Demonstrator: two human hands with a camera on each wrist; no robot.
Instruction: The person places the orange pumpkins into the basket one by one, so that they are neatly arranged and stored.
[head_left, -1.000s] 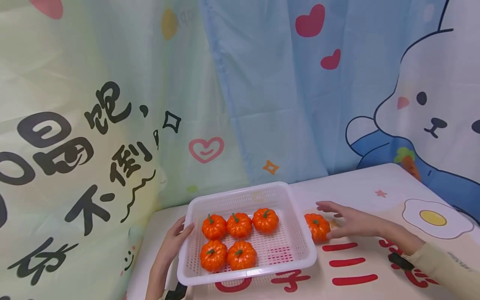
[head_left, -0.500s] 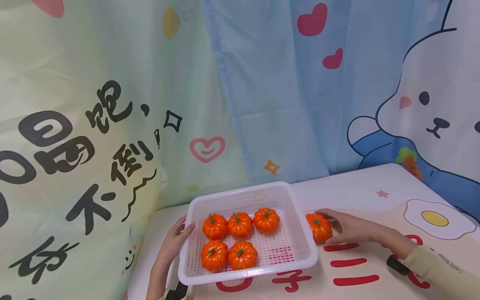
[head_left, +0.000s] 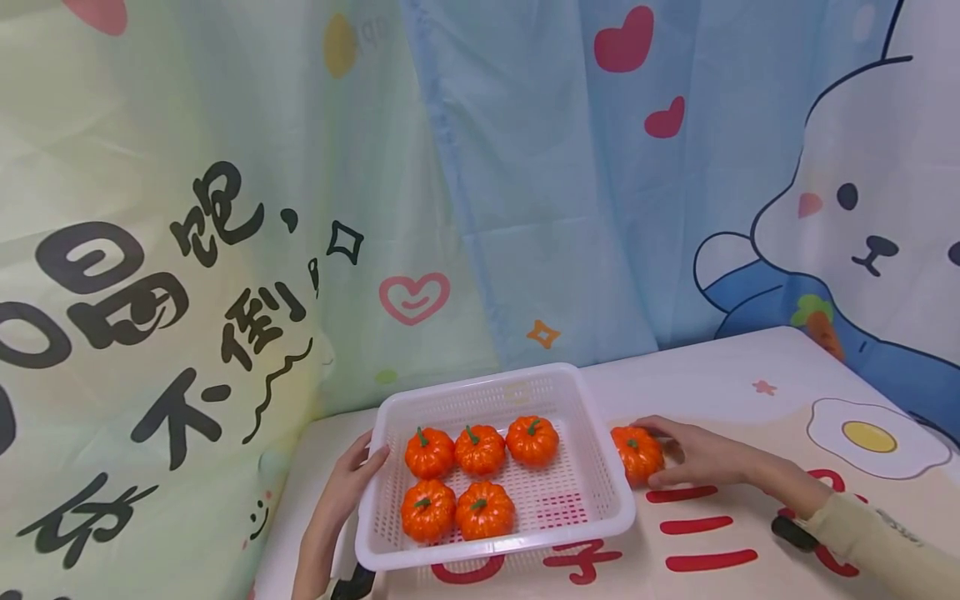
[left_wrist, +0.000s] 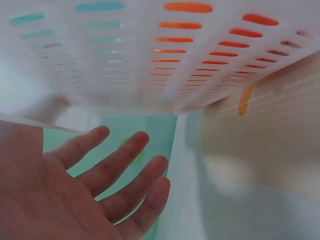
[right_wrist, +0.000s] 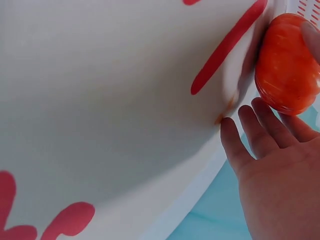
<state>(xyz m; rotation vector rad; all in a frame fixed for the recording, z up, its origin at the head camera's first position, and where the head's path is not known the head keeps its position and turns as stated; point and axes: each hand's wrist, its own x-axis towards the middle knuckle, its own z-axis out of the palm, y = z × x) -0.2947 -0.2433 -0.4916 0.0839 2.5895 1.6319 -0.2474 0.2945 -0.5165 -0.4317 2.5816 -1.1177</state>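
Note:
In the head view, a white plastic basket point(head_left: 592, 417) holds several small orange pumpkins point(head_left: 480, 451) with green stems. My left hand point(head_left: 348, 477) rests at its left side, thumb over the rim. In the left wrist view, the left hand's other fingers point(left_wrist: 132, 175) extend loosely beside the perforated wall. Another pumpkin point(head_left: 639, 457) sits on the table just right of the basket, partly hidden by its wall. My right hand point(head_left: 701, 457) holds this pumpkin between thumb and fingers. In the right wrist view, the thumb lies on the pumpkin point(right_wrist: 285, 70) and the remaining fingers spread below it.
The table's cloth point(head_left: 750, 425) bears red lettering and a printed fried egg. Behind the table hangs a patterned curtain point(head_left: 540, 208). The basket's back edge is near the curtain.
From one second ago, my right hand lowered slightly and its fingers closed around the pumpkin beside the basket. Since half a second ago it has barely moved. My left hand and the basket stay put.

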